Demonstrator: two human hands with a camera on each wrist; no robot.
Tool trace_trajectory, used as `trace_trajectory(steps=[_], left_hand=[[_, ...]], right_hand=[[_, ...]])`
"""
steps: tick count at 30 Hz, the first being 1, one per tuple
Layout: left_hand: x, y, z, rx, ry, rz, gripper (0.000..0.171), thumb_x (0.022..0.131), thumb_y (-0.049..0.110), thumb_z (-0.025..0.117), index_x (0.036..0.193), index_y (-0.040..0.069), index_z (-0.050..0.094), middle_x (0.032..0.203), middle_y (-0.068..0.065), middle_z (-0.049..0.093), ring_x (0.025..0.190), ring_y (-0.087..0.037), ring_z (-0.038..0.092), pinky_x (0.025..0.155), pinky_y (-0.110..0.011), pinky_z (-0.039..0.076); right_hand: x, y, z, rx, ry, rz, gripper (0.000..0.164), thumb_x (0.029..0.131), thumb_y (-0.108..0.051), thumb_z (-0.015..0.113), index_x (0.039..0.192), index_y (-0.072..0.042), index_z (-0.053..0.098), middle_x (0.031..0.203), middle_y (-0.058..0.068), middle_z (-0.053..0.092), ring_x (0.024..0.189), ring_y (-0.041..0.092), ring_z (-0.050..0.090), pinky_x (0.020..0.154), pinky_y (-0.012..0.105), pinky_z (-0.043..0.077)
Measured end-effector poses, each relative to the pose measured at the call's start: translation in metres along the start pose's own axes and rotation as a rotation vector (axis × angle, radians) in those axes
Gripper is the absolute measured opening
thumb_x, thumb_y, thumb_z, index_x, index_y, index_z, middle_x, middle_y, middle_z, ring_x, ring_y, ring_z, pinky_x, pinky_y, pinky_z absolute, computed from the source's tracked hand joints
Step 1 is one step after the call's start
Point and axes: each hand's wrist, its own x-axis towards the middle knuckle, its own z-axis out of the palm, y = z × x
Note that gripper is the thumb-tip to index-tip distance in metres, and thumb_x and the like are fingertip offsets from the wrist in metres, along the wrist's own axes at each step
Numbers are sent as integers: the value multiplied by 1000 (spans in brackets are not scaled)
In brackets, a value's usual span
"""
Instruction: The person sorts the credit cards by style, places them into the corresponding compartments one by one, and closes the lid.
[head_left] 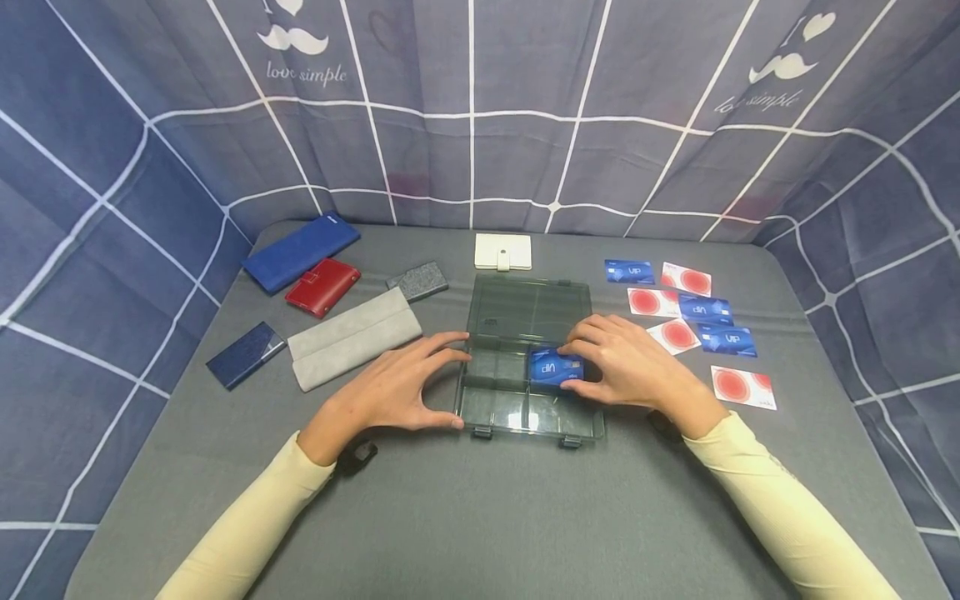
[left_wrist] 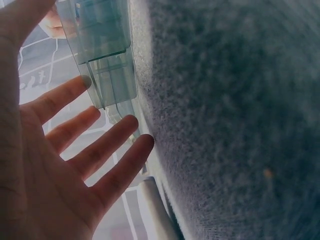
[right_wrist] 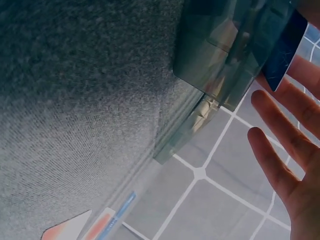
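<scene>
A clear grey plastic organizer box (head_left: pixel 476 408) lies with its lid (head_left: pixel 513 308) folded back, away from me. My right hand (head_left: pixel 630 362) pinches a blue VIP card (head_left: pixel 551 368) between thumb and fingers, over the box's right rear compartment. From the right wrist the card (right_wrist: pixel 286 52) appears tilted beside the box wall, partly behind fingers. My left hand (head_left: pixel 397 379) spreads its fingers along the box's left side, thumb near the front corner. Its straight fingertips touch or nearly touch the wall in the left wrist view, where the hand (left_wrist: pixel 60 165) holds nothing.
Right of the box lie several blue cards (head_left: pixel 726 340) and red-and-white cards (head_left: pixel 742 387). To the left are a blue wallet (head_left: pixel 303 252), red wallet (head_left: pixel 322 287), grey felt case (head_left: pixel 418 282), long light grey case (head_left: pixel 356 337) and dark blue case (head_left: pixel 246 354). A white wallet (head_left: pixel 502 250) sits behind.
</scene>
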Motion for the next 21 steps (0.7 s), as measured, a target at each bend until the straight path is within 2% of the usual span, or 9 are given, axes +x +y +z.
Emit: trace_trajectory(steps=[21], left_hand=[[-1,-2,0,-9,-12,-4,90,81,75,81,150,21,62,170,4,40,148,-21,50,105,-51,53]], right_hand=[[-5,8,2,70,-15,47,48,87,-50,86,117,-13,80,114,2,73,110,27,69,96,49,56]])
